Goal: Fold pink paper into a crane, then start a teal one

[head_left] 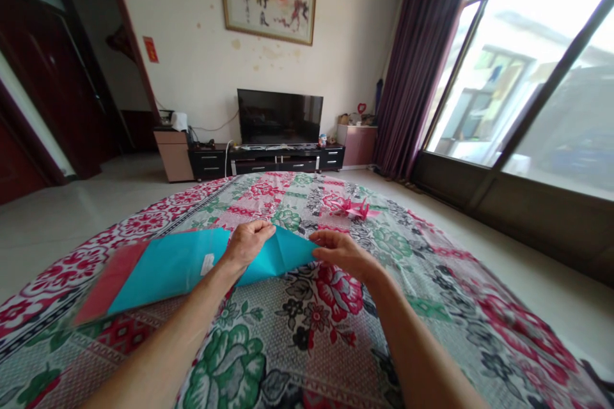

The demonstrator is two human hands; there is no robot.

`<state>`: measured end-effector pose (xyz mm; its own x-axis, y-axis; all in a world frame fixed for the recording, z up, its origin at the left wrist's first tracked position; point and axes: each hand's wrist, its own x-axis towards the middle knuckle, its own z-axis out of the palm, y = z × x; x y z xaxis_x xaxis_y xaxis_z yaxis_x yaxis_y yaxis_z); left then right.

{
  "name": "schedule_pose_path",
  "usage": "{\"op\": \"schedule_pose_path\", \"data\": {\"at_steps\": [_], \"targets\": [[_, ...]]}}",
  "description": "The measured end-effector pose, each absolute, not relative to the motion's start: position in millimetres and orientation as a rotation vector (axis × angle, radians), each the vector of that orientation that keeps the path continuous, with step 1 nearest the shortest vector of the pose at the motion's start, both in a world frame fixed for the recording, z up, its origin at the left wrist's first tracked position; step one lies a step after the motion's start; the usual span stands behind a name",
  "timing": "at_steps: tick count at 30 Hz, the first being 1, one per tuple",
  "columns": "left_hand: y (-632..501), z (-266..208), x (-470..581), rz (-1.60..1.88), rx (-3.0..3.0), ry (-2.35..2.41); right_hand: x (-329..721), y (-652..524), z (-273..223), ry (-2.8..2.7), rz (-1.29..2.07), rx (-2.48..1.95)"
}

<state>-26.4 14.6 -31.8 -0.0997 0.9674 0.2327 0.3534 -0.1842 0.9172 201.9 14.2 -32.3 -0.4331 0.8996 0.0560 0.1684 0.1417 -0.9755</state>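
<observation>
A creased sheet of blue paper (283, 252) is stretched between my two hands, just over the flowered tablecloth. My left hand (248, 243) is closed, pinching its upper left edge. At the right-hand corner, the fingers of my right hand (343, 252) are closed on the paper's tip. Left of my left hand lies a clear plastic packet (167, 268) of blue and red sheets, with a small white label on it. Farther back on the cloth sits a pink folded-paper figure (359, 208) with pointed parts.
The round table wears a patterned tablecloth (230, 364) with red, green and grey flowers. Beyond it stand a black television (281, 118) and a low cabinet (275, 160). A large window (527, 89) and purple curtain (407, 57) are on the right; a dark red door (45, 70) is at left.
</observation>
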Motion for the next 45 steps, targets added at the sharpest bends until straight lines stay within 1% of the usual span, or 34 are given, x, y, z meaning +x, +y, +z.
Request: {"op": "schedule_pose_path", "data": {"at_steps": [5,9,13,20,45], "targets": [[13.7,-23.5,-27.8,1.547,1.505,1.46,181.0,14.1,-40.0,-1.334,1.205,-0.936],[10.6,-18.0,-27.8,1.674,1.522,1.496,165.5,13.6,-44.6,-1.077,1.244,-0.825],[7.1,-13.4,-25.3,1.749,1.531,1.469,160.3,15.3,-50.1,-0.946,1.335,-0.741],[8.2,-14.3,-25.0,1.788,1.461,1.462,161.8,12.0,-47.4,-0.884,1.369,-0.739],[10.5,-14.9,-27.7,1.802,1.402,1.463,175.5,10.5,-44.3,-0.984,1.502,-0.673]]}}
